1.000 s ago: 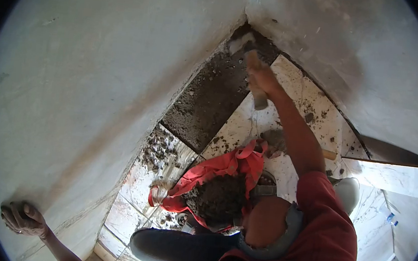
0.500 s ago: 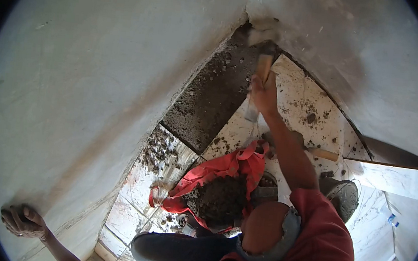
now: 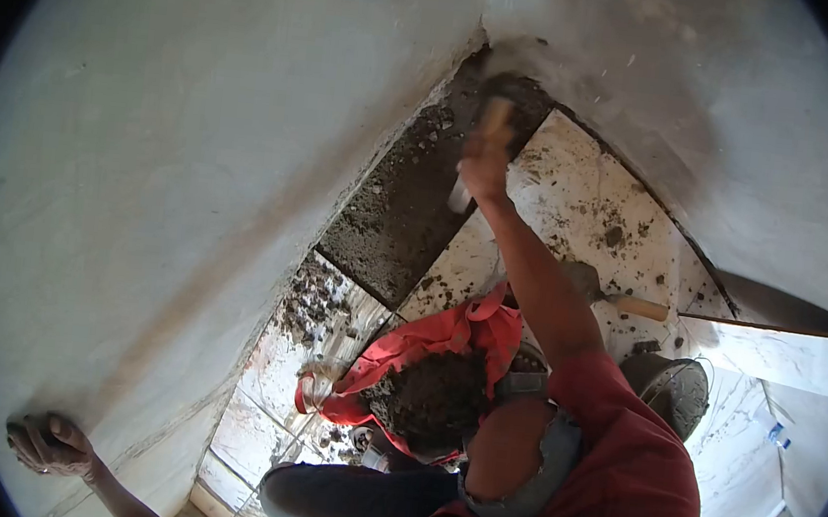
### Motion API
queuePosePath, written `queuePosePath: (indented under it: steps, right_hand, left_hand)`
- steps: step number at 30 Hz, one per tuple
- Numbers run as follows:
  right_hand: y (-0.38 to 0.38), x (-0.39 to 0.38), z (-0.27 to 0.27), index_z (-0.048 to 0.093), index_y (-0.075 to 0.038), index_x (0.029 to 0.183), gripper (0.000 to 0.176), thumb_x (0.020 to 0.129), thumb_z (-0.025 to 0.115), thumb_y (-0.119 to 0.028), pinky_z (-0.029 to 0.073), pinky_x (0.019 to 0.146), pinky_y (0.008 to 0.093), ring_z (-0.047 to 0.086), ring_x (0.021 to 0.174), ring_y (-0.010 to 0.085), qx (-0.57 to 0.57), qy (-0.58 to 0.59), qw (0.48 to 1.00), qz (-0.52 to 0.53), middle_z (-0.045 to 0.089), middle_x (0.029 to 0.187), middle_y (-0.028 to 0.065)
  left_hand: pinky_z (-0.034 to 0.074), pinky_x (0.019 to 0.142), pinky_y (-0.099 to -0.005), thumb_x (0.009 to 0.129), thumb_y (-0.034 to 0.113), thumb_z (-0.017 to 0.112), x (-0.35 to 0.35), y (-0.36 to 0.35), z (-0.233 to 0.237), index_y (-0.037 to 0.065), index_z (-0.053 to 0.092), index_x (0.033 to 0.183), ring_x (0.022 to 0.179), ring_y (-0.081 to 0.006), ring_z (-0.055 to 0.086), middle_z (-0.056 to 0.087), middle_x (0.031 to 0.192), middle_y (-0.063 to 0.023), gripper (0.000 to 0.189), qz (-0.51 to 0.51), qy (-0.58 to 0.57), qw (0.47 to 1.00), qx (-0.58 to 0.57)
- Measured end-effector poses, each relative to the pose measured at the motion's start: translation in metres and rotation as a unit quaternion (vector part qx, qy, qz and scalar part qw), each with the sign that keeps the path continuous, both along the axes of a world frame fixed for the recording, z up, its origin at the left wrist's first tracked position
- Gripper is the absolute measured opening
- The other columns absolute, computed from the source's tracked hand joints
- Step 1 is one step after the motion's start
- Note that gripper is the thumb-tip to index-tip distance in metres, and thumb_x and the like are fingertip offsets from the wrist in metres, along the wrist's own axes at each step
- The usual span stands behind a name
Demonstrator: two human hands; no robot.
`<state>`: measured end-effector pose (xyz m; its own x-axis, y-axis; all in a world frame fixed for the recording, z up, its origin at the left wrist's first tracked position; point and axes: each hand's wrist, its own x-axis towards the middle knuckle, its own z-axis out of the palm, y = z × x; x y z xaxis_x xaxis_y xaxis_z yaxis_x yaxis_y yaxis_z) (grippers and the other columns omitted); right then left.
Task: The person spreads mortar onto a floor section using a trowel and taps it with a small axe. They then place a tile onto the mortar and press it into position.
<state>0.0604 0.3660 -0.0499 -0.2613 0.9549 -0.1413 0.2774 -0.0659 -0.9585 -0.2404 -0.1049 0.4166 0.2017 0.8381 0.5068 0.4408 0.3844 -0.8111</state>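
My right hand grips a blurred tool with a pale wooden part above the fist and a flat grey end below it. It is over the dark mortar bed near the wall corner; I cannot make out the tool's kind or whether it touches the mortar. My left hand rests against the left wall, fingers bent and apart, with a dark patch by the thumb. Between my legs sits a red sack, folded open, with crumbly dark mortar in it.
Marbled tiles strewn with mortar crumbs border the bed. A trowel with a wooden handle lies on them, right of my forearm. Further right are a mortar-caked bucket and a plastic bottle. Walls rise on both sides.
My right hand and its tool have moved left and slightly down, from the tile edge to over the mortar bed. More of the trowel shows. My left hand has barely shifted.
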Motion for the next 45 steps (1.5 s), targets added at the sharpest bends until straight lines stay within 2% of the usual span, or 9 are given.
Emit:
queuePosePath:
  steps: [3, 11, 13, 21, 27, 34, 36, 39, 45]
  right_hand:
    - [0.017, 0.006, 0.015, 0.025, 0.003, 0.114, 0.043, 0.085, 0.050, -0.017, 0.050, 0.054, 0.0411, 0.059, 0.068, 0.0241, -0.063, -0.203, 0.974, 0.079, 0.051, 0.076, 0.0128]
    - [-0.023, 0.003, 0.019, 0.029, -0.005, 0.109, 0.029, 0.088, 0.047, -0.014, 0.048, 0.051, 0.0295, 0.054, 0.061, 0.0151, 0.019, 0.168, 0.975, -0.144, 0.051, 0.079, 0.0096]
    - [-0.012, -0.010, -0.028, 0.029, -0.005, 0.109, 0.031, 0.087, 0.049, -0.015, 0.048, 0.051, 0.0298, 0.053, 0.059, 0.0151, -0.038, -0.136, 0.985, 0.103, 0.050, 0.078, 0.0093]
    - [-0.049, 0.004, 0.054, 0.033, -0.004, 0.103, 0.026, 0.088, 0.047, -0.019, 0.047, 0.049, 0.0288, 0.051, 0.062, 0.0125, 0.044, 0.287, 0.946, -0.142, 0.046, 0.079, 0.0059]
    - [-0.018, 0.009, 0.066, 0.034, -0.004, 0.103, 0.023, 0.089, 0.045, -0.017, 0.046, 0.043, 0.0310, 0.051, 0.052, 0.0157, -0.263, 0.044, 0.961, 0.073, 0.047, 0.071, 0.0072]
    - [-0.040, -0.006, 0.044, 0.033, -0.003, 0.102, 0.025, 0.087, 0.047, -0.015, 0.046, 0.046, 0.0337, 0.051, 0.054, 0.0168, 0.095, 0.284, 0.942, -0.149, 0.048, 0.073, 0.0093]
    - [-0.037, -0.012, 0.030, 0.031, -0.002, 0.103, 0.026, 0.087, 0.047, -0.015, 0.047, 0.047, 0.0341, 0.051, 0.054, 0.0177, -0.170, 0.018, 0.982, 0.080, 0.048, 0.074, 0.0095]
    - [-0.020, 0.009, 0.054, 0.027, -0.002, 0.106, 0.029, 0.088, 0.046, -0.016, 0.047, 0.048, 0.0341, 0.053, 0.055, 0.0183, -0.308, 0.193, 0.925, 0.115, 0.049, 0.076, 0.0100]
    - [-0.056, -0.006, 0.057, 0.032, -0.003, 0.104, 0.025, 0.088, 0.047, -0.014, 0.045, 0.045, 0.0325, 0.050, 0.053, 0.0161, -0.035, 0.210, 0.971, -0.104, 0.048, 0.074, 0.0077]
  left_hand:
    - [0.041, 0.082, -0.0471, 0.091, 0.045, 0.040, 0.017, 0.031, -0.004, 0.007, 0.056, 0.101, 0.097, -0.0346, 0.055, 0.056, 0.109, -0.0184, 0.043, -0.044, 0.017, 0.999, 0.019]
    - [0.039, 0.086, -0.0492, 0.089, 0.052, 0.035, 0.011, 0.013, -0.002, 0.004, 0.064, 0.091, 0.102, -0.0367, 0.053, 0.056, 0.112, -0.0188, 0.055, 0.057, -0.019, 0.997, 0.037]
    - [0.040, 0.082, -0.0494, 0.088, 0.054, 0.034, 0.017, 0.024, -0.005, 0.004, 0.063, 0.093, 0.100, -0.0381, 0.053, 0.056, 0.110, -0.0204, 0.058, -0.006, -0.003, 0.999, 0.037]
    - [0.041, 0.082, -0.0486, 0.090, 0.043, 0.041, 0.015, 0.017, -0.002, 0.004, 0.059, 0.099, 0.098, -0.0379, 0.054, 0.057, 0.109, -0.0208, 0.044, 0.021, -0.055, 0.998, 0.013]
    - [0.043, 0.074, -0.0486, 0.091, 0.040, 0.041, 0.029, 0.048, -0.002, 0.005, 0.052, 0.108, 0.093, -0.0388, 0.056, 0.057, 0.105, -0.0213, 0.040, -0.067, 0.039, 0.997, -0.001]
    - [0.042, 0.081, -0.0463, 0.092, 0.038, 0.041, 0.027, 0.037, -0.004, 0.006, 0.049, 0.113, 0.099, -0.0358, 0.055, 0.057, 0.109, -0.0192, 0.039, -0.030, 0.013, 0.999, 0.002]
    - [0.042, 0.080, -0.0459, 0.092, 0.040, 0.041, 0.023, 0.033, -0.002, 0.007, 0.052, 0.109, 0.098, -0.0355, 0.055, 0.057, 0.110, -0.0187, 0.039, -0.040, 0.016, 0.999, 0.009]
    - [0.043, 0.079, -0.0449, 0.091, 0.042, 0.041, 0.019, 0.036, -0.001, 0.007, 0.056, 0.104, 0.097, -0.0350, 0.055, 0.057, 0.110, -0.0178, 0.039, -0.071, 0.022, 0.997, 0.009]
    - [0.042, 0.081, -0.0454, 0.092, 0.040, 0.039, 0.024, 0.031, -0.002, 0.007, 0.056, 0.102, 0.098, -0.0354, 0.055, 0.057, 0.111, -0.0161, 0.038, 0.030, -0.015, 0.999, -0.001]
